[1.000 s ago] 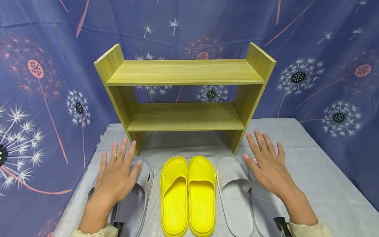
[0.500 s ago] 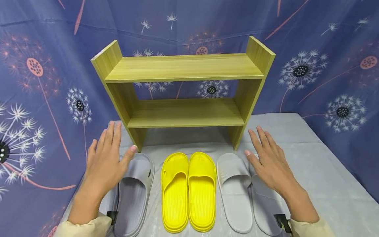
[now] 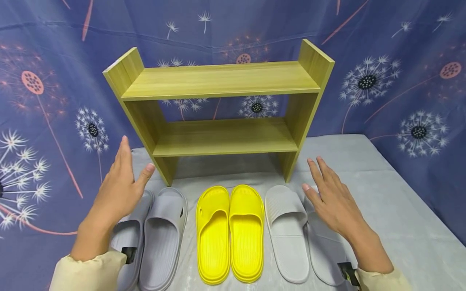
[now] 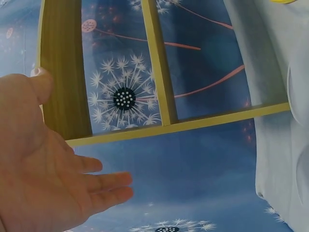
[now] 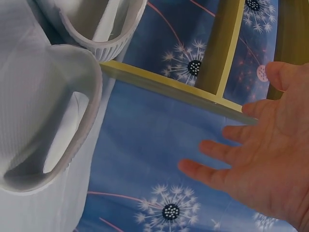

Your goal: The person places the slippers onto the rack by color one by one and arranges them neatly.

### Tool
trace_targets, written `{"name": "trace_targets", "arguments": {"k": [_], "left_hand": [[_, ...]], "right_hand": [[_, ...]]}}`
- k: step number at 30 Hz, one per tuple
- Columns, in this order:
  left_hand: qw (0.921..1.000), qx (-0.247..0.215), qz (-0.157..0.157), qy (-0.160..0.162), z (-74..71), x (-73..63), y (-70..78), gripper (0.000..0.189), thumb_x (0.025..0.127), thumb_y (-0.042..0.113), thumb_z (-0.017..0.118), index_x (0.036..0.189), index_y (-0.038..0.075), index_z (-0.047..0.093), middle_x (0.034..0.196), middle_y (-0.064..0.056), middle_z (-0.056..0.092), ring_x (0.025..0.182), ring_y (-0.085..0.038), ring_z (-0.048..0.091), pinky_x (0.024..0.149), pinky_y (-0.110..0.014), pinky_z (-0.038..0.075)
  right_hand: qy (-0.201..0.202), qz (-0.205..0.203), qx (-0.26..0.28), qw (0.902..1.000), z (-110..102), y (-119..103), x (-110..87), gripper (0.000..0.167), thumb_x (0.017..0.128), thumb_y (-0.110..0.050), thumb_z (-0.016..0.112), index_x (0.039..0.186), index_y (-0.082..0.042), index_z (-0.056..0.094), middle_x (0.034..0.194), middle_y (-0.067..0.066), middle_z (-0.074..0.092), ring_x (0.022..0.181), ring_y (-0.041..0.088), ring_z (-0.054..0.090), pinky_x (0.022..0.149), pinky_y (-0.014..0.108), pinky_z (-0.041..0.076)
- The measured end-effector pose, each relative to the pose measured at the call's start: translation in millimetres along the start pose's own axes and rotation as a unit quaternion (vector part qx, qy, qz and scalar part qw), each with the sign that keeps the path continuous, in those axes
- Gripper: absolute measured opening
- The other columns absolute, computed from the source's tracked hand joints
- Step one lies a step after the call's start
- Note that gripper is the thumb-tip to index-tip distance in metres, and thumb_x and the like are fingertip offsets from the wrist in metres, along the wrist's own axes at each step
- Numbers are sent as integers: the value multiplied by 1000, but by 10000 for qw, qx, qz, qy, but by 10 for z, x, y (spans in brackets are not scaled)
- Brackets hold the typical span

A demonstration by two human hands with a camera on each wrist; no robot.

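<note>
My left hand [image 3: 118, 192] is held above a pair of dark grey slippers [image 3: 160, 242], fingers straight and thumb spread, holding nothing. On the other side my right hand [image 3: 333, 198] hovers over a pair of light grey slippers [image 3: 291, 254] and partly hides the outer one. Its fingers are extended and spread, with nothing in them. Between these pairs lie yellow slippers [image 3: 246, 246], side by side. Behind all of them stands a wooden shelf rack [image 3: 225, 83]. In the wrist views, both palms [image 4: 43, 179] appear apart from the slippers.
A grey cloth [image 3: 386, 210] covers the tabletop, stretching to the right of the slippers. Blue fabric with dandelion prints [image 3: 273, 24] hangs behind and at both sides. The rack has two boards, the lower one [image 3: 225, 137] between its side panels.
My left hand has moved left and up and turned sideways, uncovering more of the dark grey slippers. The right hand has barely shifted. The head view has tilted slightly.
</note>
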State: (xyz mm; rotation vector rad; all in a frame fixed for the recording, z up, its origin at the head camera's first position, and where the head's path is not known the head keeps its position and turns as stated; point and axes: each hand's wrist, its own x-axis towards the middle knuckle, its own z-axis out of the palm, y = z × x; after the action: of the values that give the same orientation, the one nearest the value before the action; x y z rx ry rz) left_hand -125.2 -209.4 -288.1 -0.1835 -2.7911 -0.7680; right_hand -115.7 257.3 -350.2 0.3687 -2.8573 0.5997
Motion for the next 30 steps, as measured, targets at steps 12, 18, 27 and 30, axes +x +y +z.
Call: {"name": "trace_targets", "arguments": {"k": [12, 18, 27, 30], "left_hand": [[9983, -466, -340, 12, -46, 254, -27, 88, 100, 51, 39, 146, 24, -31, 161, -9, -6, 135, -53, 24, 101, -76, 21], [9961, -827, -263, 188, -13, 394, -59, 88, 100, 48, 40, 147, 20, -29, 160, -14, 1, 129, -51, 36, 97, -71, 34], [9932, -1097, -308, 245, 45, 577, -124, 86, 100, 47, 38, 147, 24, -31, 159, -16, 9, 126, -49, 43, 96, -67, 39], [9930, -1100, -280, 338, 58, 598, -110, 85, 100, 47, 38, 147, 25, -30, 158, -16, 15, 124, -48, 46, 95, -67, 39]], "right_hand": [[-109, 224, 106, 9996, -49, 68, -87, 64, 104, -41, 35, 156, -23, 2, 161, 12, 0, 141, 47, 15, 98, 75, 25], [-96, 269, 157, 9995, -68, 100, -120, 63, 105, -40, 34, 156, -23, 2, 161, 13, 0, 140, 48, 16, 99, 73, 25], [-110, 434, 193, 9988, -98, 148, -167, 62, 105, -40, 33, 156, -23, 1, 161, 12, 0, 138, 50, 19, 96, 74, 28], [-84, 491, 199, 9986, -111, 169, -182, 62, 105, -39, 33, 156, -23, 1, 161, 14, 1, 137, 51, 20, 95, 75, 29]]}}
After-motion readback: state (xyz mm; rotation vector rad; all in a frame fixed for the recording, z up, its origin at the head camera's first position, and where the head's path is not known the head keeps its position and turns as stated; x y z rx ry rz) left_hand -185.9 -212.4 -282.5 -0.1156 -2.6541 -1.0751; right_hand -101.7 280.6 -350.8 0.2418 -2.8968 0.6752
